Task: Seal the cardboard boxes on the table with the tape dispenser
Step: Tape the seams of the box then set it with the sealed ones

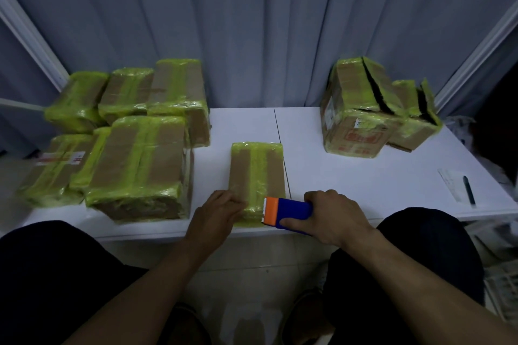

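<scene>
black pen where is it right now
In the head view, the slim black pen lies near the white table's right edge, beside a white paper slip.

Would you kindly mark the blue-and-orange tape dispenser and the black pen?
blue-and-orange tape dispenser (pixel 294 210): head view, blue body.
black pen (pixel 468 190): head view, mid-barrel.
</scene>
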The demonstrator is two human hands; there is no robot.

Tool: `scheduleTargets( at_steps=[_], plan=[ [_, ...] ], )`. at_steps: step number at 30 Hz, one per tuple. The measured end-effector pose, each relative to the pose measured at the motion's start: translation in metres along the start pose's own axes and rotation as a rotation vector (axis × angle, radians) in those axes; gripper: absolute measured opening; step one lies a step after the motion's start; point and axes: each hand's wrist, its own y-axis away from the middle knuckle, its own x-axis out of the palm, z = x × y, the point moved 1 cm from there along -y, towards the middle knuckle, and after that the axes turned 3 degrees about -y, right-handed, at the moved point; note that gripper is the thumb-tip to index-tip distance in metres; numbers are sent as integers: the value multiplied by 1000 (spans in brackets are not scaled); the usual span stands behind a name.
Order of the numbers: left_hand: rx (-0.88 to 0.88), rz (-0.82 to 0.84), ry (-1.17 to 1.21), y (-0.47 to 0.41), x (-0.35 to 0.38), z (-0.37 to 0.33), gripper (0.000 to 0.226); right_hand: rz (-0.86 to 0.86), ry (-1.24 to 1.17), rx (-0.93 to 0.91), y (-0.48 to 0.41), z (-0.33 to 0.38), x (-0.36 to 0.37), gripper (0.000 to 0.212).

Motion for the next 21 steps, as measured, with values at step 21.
scheduleTargets(
  at_steps=[21],
  plan=[
    [28, -17, 33, -4, 2, -20, 40, 33, 56, -2, -9, 4, 17, 66]
  ],
)
